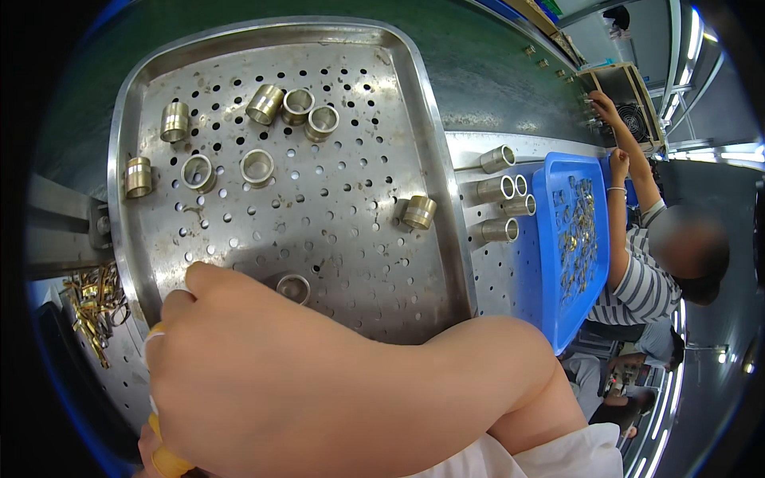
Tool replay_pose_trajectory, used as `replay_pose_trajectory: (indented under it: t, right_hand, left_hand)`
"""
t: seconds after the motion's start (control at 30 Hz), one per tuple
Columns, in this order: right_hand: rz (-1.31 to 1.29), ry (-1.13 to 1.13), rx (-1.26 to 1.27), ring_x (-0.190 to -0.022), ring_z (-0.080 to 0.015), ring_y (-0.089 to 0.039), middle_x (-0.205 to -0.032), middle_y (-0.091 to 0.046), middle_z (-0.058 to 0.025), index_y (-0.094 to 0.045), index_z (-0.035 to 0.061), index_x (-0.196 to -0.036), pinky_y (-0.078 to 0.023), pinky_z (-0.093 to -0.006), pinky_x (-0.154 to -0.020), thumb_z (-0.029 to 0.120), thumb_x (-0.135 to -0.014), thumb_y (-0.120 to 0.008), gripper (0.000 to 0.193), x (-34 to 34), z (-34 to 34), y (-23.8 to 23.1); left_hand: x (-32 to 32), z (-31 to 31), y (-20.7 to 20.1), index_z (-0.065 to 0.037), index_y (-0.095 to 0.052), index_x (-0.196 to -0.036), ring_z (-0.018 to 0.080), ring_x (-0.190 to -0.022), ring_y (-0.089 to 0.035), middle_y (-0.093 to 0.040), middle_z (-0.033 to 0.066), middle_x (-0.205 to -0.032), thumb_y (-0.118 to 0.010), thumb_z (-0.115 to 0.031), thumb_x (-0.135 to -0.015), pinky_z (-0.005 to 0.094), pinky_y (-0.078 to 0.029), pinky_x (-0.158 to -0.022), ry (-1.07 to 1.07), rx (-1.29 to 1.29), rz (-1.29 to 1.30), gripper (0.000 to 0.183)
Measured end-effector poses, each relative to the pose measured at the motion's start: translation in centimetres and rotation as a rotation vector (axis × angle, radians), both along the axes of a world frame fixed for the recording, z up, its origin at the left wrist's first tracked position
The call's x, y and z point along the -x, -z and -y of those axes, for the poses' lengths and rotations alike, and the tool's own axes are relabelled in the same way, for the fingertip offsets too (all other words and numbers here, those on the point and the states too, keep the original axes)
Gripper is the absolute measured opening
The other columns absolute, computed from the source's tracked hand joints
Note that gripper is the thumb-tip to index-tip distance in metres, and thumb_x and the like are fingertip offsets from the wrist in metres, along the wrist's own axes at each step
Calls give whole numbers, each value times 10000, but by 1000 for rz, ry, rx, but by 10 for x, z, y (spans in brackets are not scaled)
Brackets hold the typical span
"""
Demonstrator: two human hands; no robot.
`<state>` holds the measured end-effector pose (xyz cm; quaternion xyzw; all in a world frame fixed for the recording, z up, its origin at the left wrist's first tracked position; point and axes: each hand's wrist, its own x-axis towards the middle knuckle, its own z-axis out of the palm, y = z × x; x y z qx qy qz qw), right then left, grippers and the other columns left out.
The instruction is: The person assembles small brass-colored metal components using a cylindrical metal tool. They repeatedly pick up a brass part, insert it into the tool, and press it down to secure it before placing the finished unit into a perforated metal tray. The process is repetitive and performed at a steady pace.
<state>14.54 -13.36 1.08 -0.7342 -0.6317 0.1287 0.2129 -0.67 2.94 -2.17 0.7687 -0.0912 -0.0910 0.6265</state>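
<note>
A blue tray [550,263] of small brass parts [580,231] beside a co-worker [645,279].

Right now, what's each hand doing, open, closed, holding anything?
Right hand: fingers hidden, grip cannot be told; reaches across by the perforated steel tray, something yellow beneath.
Left hand: not in view.

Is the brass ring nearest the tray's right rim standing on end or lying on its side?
Lying on its side: the brass ring shows its curved wall, with its opening facing sideways.
</note>
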Motion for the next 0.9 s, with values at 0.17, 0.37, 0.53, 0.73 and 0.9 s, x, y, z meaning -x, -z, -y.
replay_pose_trajectory:
  t: [0.17,0.37,0.53,0.73,0.9]
  right_hand:
    - [88,102,-155,-623,-157,-536,-577,-545,2,-630,152,-578,-347,-291,-584,281,-651,-585,155,1,-2,5]
    - [92,49,-178,-622,-176,-543,-586,-545,-22,-591,118,-563,-361,-289,-613,223,-632,-592,126,-3,5,-7]
    - [190,-15,-196,-554,-190,-544,-538,-546,-31,-563,123,-530,-366,-292,-578,189,-614,-589,109,2,14,-16]
    - [351,6,-245,-513,-235,-566,-485,-535,-61,-558,103,-498,-399,-315,-481,174,-552,-606,101,5,25,-36]
    - [424,37,-292,-526,-262,-574,-493,-539,-79,-580,75,-529,-425,-347,-473,184,-531,-618,116,7,36,-55]
  left_hand:
    - [-11,1,-7,16,-563,-1005,199,-766,-570,-597,141,-908,-628,-120,-719,295,-453,-678,52,-98,86,323]
    - [16,15,17,25,-517,-1014,178,-730,-563,-592,95,-872,-615,-89,-704,291,-447,-692,-322,-153,62,344]
    - [2,12,-3,59,-516,-1065,221,-908,-542,-566,160,-994,-590,-46,-753,315,-420,-810,-62,-131,-89,337]
    - [0,25,-10,61,-505,-1094,225,-985,-516,-551,158,-1062,-612,-40,-750,323,-393,-872,-197,-67,-237,374]
    - [-1,26,1,55,-498,-1122,225,-1028,-502,-545,156,-1104,-580,-67,-793,329,-371,-906,-231,-52,-121,361]
